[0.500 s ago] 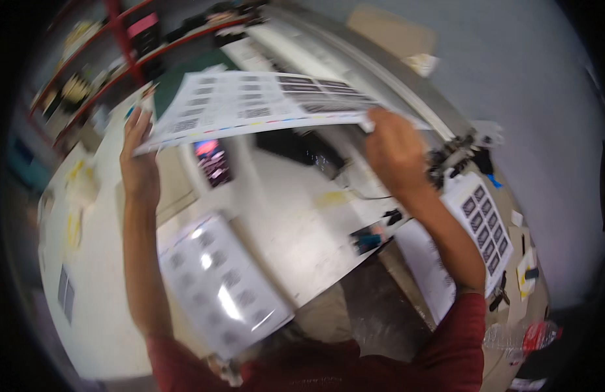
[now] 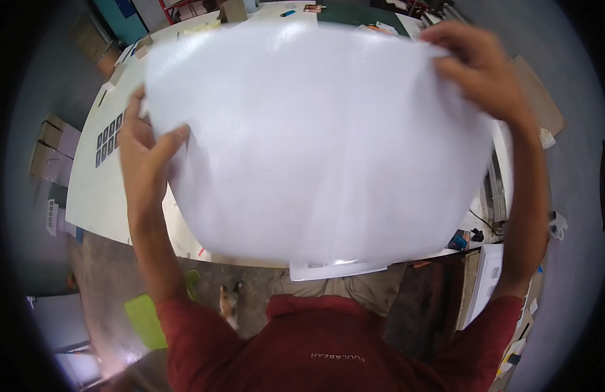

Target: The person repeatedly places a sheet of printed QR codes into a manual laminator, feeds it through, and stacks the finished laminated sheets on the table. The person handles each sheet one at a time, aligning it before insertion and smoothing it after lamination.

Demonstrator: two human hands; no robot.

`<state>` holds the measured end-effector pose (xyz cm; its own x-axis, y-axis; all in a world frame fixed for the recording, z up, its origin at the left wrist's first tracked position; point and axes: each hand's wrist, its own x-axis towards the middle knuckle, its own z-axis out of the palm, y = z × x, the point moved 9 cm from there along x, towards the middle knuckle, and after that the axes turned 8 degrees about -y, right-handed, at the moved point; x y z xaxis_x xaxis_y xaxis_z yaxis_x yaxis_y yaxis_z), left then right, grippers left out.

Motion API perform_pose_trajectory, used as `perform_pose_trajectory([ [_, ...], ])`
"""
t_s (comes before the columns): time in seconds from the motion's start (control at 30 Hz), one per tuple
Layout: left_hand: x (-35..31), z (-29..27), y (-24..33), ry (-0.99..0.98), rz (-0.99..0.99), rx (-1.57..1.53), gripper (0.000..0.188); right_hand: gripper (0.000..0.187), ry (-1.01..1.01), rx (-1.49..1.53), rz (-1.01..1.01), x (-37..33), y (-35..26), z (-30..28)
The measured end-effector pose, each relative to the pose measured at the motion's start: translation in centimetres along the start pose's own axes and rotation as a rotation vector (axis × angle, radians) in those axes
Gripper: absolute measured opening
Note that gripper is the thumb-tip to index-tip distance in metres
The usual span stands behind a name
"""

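One large white sheet (image 2: 315,144), blank on its visible face and shiny near the top, hung softly bowed above the white table (image 2: 106,196), its left edge clamped in the left hand (image 2: 142,150), its upper right corner in the right hand (image 2: 482,75)

Likely print workshop: white worktable (image 2: 96,202), green mat (image 2: 354,16), printed sheet (image 2: 109,138), large blank sheet (image 2: 315,144).

One short line of small pale capital letters (image 2: 337,357) runs upside down across the chest of a dark red shirt (image 2: 335,336). Too small to read: rows of dark printed blocks (image 2: 109,140) at left on the bench (image 2: 96,206), and faint print on a white sheet (image 2: 488,277) at lower right.
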<state>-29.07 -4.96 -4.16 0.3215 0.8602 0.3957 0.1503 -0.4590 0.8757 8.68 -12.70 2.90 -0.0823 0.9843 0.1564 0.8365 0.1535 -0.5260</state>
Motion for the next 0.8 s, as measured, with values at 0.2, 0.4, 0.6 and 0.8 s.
perform_pose_trajectory([
  [0.2,-8.6,-0.3,-22.8,-0.176,-0.599,-0.109,0.074,0.031,-0.256,-0.062,-0.129,2.6,8.3,26.2],
  [0.4,-10.1,1.1,-26.6,-0.102,-0.651,-0.157,0.068,0.029,-0.103,-0.035,-0.053,2.2,9.4,28.2],
  [0.6,-8.7,0.1,-26.4,-0.1,-0.661,-0.146,0.069,0.027,-0.072,-0.028,-0.067,3.5,8.9,28.4],
  [0.8,-8.8,-0.1,-21.1,0.042,-0.18,0.665,0.071,0.027,-0.069,-0.099,-0.091,3.6,8.5,29.0],
])
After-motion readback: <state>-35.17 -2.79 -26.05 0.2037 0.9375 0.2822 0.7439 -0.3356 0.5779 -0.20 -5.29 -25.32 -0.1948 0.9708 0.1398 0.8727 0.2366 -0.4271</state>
